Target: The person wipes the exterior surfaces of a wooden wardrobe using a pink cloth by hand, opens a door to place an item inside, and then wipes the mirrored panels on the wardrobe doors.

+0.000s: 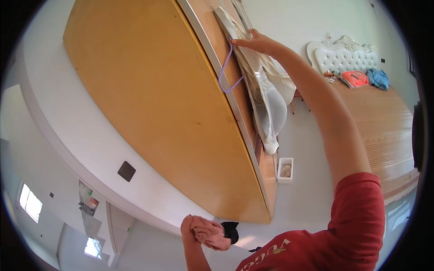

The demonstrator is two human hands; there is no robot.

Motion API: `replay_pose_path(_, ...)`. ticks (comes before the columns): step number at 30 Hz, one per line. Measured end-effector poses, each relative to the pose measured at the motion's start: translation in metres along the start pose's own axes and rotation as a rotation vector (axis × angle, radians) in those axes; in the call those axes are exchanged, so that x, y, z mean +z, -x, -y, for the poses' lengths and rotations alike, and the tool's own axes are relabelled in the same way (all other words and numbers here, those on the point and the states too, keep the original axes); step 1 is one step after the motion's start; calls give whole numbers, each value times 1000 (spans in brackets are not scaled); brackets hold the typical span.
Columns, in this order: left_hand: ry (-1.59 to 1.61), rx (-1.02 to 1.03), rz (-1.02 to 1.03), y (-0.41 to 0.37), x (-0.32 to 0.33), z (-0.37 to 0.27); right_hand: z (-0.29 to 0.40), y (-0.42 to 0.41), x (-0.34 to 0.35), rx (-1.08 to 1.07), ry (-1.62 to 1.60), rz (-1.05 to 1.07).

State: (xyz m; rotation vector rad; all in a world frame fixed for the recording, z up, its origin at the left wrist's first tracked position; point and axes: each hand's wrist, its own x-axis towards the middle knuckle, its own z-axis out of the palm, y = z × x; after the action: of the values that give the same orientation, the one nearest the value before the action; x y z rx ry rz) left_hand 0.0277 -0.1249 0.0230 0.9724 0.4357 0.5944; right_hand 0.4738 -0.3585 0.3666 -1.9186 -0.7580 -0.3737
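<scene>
My left hand (190, 227), low in the view, grips a crumpled pink cloth (211, 233). A black item (231, 232) shows just beyond the cloth; I cannot tell whether it is joined to it. My right arm is raised, with my right hand (252, 43) at the open side of a wooden wardrobe (159, 101). Its fingertips are on a purple clothes hanger (221, 78), which hangs down with no garment visible on it. Beside the hanger, cream garments (251, 67) hang in the wardrobe, one with a pale grey rounded part (276, 108).
A white box (285, 171) with some contents stands on the floor by the wardrobe. At right is a bed with a tufted white headboard (346, 56), a bare slatted top (379, 132), an orange packet (354, 79) and a blue cloth (378, 79).
</scene>
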Motion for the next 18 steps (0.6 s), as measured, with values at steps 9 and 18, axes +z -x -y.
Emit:
replay_pose_path(9,21,-168,-17,8,-46,44,-11,-25,-16,-60,-140,42)
replay_pose_path(18,76,-116,-164,6,-43,58,29,-74,-36,-76,-553,-47)
